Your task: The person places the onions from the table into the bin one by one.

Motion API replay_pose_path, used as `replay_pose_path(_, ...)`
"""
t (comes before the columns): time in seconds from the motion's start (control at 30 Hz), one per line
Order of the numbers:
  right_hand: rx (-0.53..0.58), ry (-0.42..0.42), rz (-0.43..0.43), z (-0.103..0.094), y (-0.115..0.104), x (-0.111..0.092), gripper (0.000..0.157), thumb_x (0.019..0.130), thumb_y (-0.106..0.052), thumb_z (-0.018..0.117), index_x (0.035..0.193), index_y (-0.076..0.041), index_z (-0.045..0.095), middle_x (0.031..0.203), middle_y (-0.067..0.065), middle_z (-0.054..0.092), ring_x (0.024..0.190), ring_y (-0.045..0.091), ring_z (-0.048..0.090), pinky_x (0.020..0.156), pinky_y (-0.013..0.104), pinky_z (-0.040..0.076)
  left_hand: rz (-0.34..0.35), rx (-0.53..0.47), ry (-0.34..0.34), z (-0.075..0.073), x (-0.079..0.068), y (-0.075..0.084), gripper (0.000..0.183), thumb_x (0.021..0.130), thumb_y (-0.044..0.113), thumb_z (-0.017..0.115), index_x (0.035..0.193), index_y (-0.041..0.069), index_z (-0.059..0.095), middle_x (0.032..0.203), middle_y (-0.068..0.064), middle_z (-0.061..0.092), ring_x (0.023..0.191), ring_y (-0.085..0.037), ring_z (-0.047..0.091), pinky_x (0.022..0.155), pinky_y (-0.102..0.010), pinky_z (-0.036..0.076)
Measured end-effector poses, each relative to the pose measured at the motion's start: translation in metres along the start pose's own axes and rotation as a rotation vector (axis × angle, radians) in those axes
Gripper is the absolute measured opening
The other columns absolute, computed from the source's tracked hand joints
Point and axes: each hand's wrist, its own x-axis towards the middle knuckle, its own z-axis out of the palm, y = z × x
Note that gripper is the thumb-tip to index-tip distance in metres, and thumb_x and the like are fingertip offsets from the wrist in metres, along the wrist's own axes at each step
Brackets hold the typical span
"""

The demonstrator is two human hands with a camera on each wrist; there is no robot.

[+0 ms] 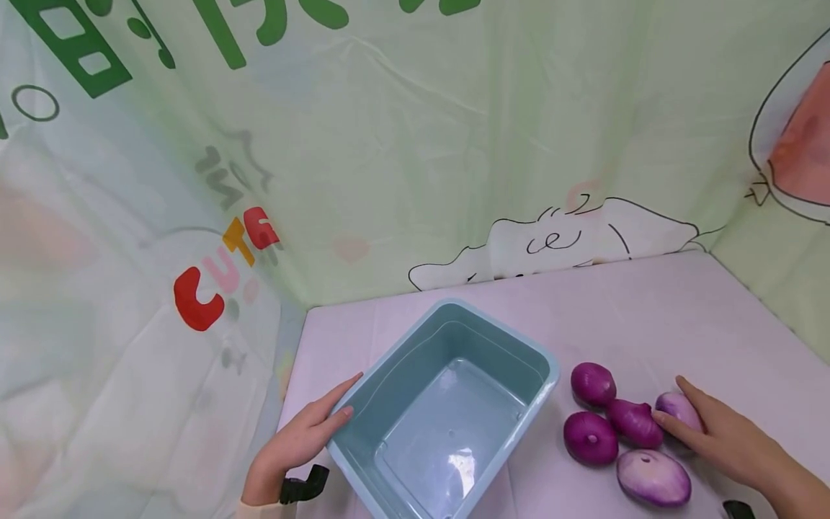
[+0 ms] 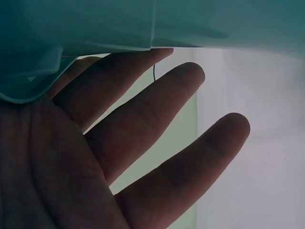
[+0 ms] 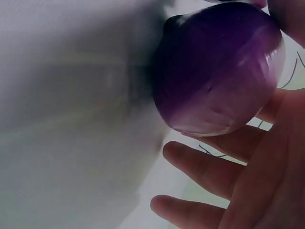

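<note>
A light blue plastic basin (image 1: 447,411) stands in the middle of the head view, its inside bare. My left hand (image 1: 305,440) holds it at the left rim, thumb over the lip and fingers along the outside; the left wrist view shows those fingers (image 2: 147,124) spread below the basin wall. At the right, my right hand (image 1: 733,432) is around a pale purple onion (image 1: 678,409), thumb at one side and fingers at the other. In the right wrist view this onion (image 3: 219,71) lies between thumb and nearly straight fingers (image 3: 205,167).
Beside the basin are three dark purple onions, at the back (image 1: 593,384), in the middle (image 1: 634,424) and at the left (image 1: 590,438). A paler onion (image 1: 653,477) lies in front. The pale tablecloth (image 1: 648,310) meets a printed curtain (image 1: 402,158) at the back and left.
</note>
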Motion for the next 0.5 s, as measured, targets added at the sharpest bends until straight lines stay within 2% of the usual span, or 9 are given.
replay_pose_path(0.3,-0.007,0.003,-0.004,0.0025,0.0017,-0.0007,0.089,0.095,-0.048,0.052,0.147,0.01,0.01,0.134,0.045,0.029,0.117,0.064,0.03,0.085,0.07,0.027,0.025,-0.003,0.003,0.0007,-0.0012,0.0009,0.053,0.103,0.031,0.043,0.152,0.027,0.025,0.151,0.009,0.031,0.133,-0.017,0.034,0.104,-0.04,0.033)
replay_pose_path(0.43,0.01,0.028,-0.027,0.0042,0.0043,0.001,0.09,0.095,-0.045,0.055,0.148,0.009,0.007,0.134,0.046,0.028,0.118,0.064,0.028,0.087,0.071,0.025,0.002,-0.011,0.012,0.0015,-0.0006,0.0045,0.052,0.103,0.028,0.044,0.152,0.027,0.026,0.15,0.009,0.031,0.133,-0.016,0.034,0.104,-0.041,0.032)
replay_pose_path(0.5,-0.005,0.049,-0.041,0.005,0.0068,0.0026,0.092,0.093,-0.044,0.058,0.148,0.009,0.007,0.135,0.045,0.028,0.118,0.063,0.028,0.086,0.073,0.024,-0.008,-0.014,0.02,0.0014,-0.0007,0.0104,0.052,0.103,0.025,0.045,0.152,0.024,0.027,0.15,0.007,0.032,0.133,-0.016,0.034,0.105,-0.042,0.031)
